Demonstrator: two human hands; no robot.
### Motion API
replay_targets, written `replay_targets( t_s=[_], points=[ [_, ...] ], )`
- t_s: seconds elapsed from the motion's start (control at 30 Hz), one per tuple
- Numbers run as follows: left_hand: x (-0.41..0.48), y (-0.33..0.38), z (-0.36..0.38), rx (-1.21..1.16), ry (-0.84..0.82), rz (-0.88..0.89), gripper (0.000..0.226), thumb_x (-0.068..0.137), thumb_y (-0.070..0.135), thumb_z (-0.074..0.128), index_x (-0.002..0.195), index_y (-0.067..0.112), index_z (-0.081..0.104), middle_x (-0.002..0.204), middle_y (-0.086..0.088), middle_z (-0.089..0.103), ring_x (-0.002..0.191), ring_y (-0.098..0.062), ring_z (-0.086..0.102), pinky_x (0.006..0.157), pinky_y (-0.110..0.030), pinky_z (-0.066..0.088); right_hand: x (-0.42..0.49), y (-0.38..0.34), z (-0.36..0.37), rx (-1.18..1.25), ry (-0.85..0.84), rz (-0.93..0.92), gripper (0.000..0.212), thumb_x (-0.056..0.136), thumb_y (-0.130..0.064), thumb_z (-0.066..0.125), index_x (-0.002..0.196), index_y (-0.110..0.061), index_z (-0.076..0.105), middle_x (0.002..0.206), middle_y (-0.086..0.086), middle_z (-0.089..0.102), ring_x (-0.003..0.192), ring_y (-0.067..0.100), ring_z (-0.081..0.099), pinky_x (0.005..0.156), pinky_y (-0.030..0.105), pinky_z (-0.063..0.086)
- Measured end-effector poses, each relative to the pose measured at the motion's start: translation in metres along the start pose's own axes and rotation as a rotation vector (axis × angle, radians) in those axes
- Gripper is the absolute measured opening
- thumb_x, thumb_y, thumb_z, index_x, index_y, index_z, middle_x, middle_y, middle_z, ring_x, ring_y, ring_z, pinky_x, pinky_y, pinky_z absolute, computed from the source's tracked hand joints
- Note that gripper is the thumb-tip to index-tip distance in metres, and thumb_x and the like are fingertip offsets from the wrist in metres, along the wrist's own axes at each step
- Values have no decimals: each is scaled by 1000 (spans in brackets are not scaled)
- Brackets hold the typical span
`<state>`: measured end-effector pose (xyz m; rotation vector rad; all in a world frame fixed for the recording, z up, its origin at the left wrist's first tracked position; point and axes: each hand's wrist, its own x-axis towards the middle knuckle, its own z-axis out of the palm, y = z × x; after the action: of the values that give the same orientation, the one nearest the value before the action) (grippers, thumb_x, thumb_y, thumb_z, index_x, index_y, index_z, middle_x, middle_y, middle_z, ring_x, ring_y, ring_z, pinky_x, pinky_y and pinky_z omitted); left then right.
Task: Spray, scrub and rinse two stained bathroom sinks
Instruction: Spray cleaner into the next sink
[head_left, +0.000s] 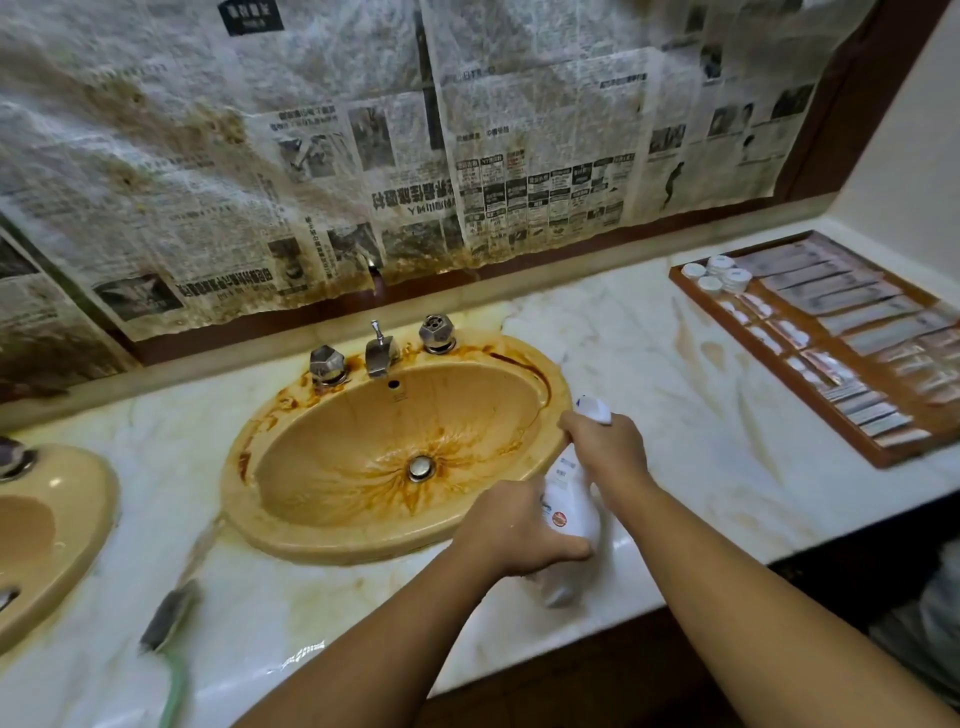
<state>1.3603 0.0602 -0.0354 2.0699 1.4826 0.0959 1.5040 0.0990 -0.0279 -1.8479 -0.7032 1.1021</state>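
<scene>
A yellow oval sink (291, 530) streaked with brown rust stains is set in the marble counter, with a metal drain (421, 467) at its bottom. A white spray bottle (569, 512) stands tilted at the sink's right rim. My left hand (511, 535) grips the bottle's body low down. My right hand (605, 449) grips its neck just under the white spray head (595, 408). A second yellow sink (78, 525) is partly visible at the left edge. A scrub brush (169, 616) with a green handle lies on the counter between the two sinks.
A metal spout (381, 353) stands between two faceted knobs (327, 364) (437, 332) behind the sink. Stained newspaper (363, 156) covers the wall above. A wooden tray (841, 338) of packets and small white-capped bottles sits at the right of the marble counter (675, 415).
</scene>
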Motion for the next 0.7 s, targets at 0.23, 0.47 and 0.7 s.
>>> replay_targets(
  t_s=[0.23,0.47,0.7],
  points=[
    [19,18,-6,-48,45,-46,48,64,63,77,79,31,44,77,10,58,70,-10,54,54,-28,35,25,-17,-7,1,-36,-7,30,71,-33,68,74,-3,65,67,3,64,63,24,58,61,34,44],
    [39,19,-10,-59,115,-93,57,60,69,73,94,27,54,84,10,63,76,-10,60,58,-29,44,49,-33,1,-15,-139,-69,30,75,-33,69,79,-3,70,76,11,75,63,21,64,62,34,47],
    [51,19,-20,-91,179,-141,55,65,66,75,98,28,55,87,11,61,78,-11,58,56,-24,39,65,-51,16,-34,-195,-87,23,75,-29,69,67,-9,60,64,7,65,58,21,57,59,33,42]
  ],
)
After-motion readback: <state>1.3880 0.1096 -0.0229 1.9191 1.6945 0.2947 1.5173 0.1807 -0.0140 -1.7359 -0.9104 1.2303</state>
